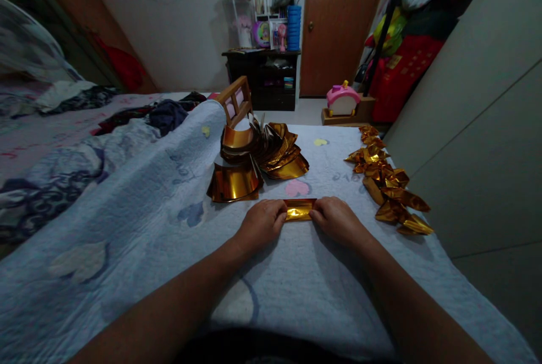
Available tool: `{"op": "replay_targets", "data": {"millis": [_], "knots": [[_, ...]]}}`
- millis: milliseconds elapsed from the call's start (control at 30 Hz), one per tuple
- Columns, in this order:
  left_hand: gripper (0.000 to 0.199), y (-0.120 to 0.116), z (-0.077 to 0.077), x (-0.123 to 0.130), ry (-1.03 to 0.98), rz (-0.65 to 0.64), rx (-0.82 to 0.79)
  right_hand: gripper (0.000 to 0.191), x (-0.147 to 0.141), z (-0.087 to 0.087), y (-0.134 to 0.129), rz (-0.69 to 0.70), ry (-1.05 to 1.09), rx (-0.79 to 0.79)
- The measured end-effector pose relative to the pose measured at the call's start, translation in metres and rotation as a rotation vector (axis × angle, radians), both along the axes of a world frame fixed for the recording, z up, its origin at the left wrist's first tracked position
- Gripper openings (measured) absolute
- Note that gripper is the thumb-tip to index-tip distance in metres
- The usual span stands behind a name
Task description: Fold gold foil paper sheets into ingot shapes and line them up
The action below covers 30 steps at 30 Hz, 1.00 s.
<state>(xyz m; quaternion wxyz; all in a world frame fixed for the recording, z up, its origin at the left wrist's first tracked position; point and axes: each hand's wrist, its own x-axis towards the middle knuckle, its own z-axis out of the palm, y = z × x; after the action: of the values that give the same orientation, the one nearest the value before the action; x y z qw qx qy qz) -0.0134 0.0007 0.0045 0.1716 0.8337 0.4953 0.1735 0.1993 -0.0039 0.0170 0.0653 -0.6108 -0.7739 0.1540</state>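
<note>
A folded strip of gold foil paper (pixel 298 211) lies flat on the light blue bedcover (pixel 279 290), right in front of me. My left hand (pixel 263 220) grips its left end between thumb and fingers. The right end is pinched in my right hand (pixel 335 218). Just beyond my left hand, loose gold sheets (pixel 235 182) are fanned out, next to a further heap of gold sheets (pixel 288 155). Along the right edge of the cover runs a row of folded gold pieces (pixel 383 178) with pointed ends.
Behind the gold sheets stands a small wooden frame (pixel 235 100). Crumpled clothes and bedding (pixel 169 115) lie at the left. A pink toy (pixel 342 99) sits beyond the far edge, and a pale cabinet (pixel 486 144) rises along the right side.
</note>
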Motion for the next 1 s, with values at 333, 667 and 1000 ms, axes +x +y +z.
{"op": "replay_targets", "data": {"millis": [333, 667, 1000], "knots": [[0.01, -0.0017, -0.002, 0.0034, 0.066, 0.011, 0.041, 0.025, -0.0033, 0.0006, -0.0018, -0.034, -0.062, 0.013], [0.01, -0.0069, -0.0019, 0.0071, 0.14, 0.046, 0.054, 0.025, -0.0056, 0.0034, -0.0029, -0.037, -0.117, 0.013], [0.011, -0.0081, -0.0043, 0.0085, 0.233, 0.034, 0.127, 0.024, -0.0082, 0.0033, -0.0037, -0.07, -0.141, 0.009]]}}
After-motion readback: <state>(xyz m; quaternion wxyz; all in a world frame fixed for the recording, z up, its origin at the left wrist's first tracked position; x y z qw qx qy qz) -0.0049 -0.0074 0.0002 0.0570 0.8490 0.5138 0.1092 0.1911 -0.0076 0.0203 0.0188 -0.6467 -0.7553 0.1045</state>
